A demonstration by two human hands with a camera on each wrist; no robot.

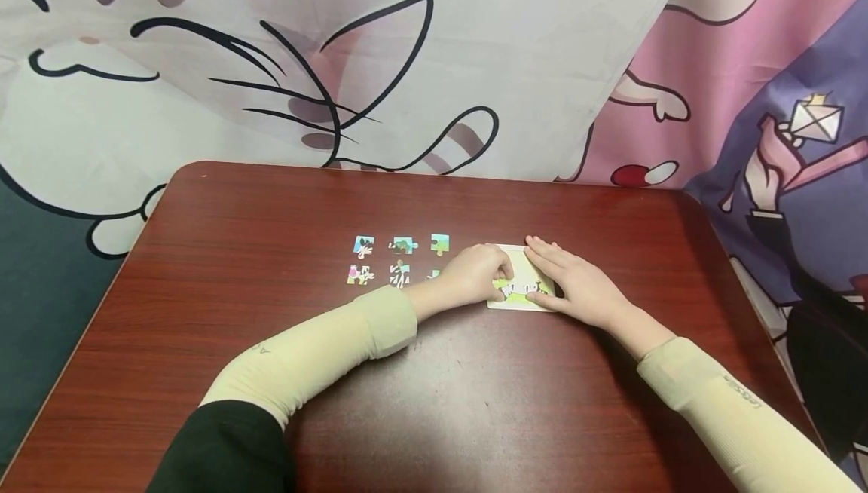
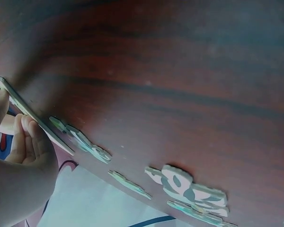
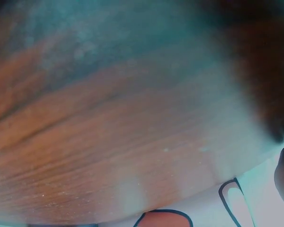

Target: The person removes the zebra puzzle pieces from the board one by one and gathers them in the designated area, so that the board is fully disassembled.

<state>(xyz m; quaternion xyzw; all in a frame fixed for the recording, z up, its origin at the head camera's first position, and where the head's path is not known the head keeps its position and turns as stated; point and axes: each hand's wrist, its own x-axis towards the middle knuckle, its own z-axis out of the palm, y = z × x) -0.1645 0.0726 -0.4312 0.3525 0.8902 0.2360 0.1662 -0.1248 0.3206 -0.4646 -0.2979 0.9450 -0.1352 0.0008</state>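
Observation:
A small puzzle board [image 1: 522, 261] with a pale yellow face, green ground and animal figures lies flat on the table. My left hand [image 1: 475, 276] is over its left part, fingers curled and thumb below them. These fingertips seem to pinch a puzzle piece against the board, though the hand mostly hides it. In the left wrist view, the thumb and fingers [image 2: 31, 137] meet the board's face. My right hand [image 1: 583, 289] rests along the board's right side with fingers extended, the thumb near its lower edge. The right wrist view shows only a sliver of that hand.
Left of the board lie several loose puzzle pieces [image 1: 403, 245] in two rows; the left forearm partly covers one [image 1: 434, 274]. The brown table [image 1: 475, 402] has rounded far corners. A cartoon-printed cloth [image 1: 529, 63] hangs behind it.

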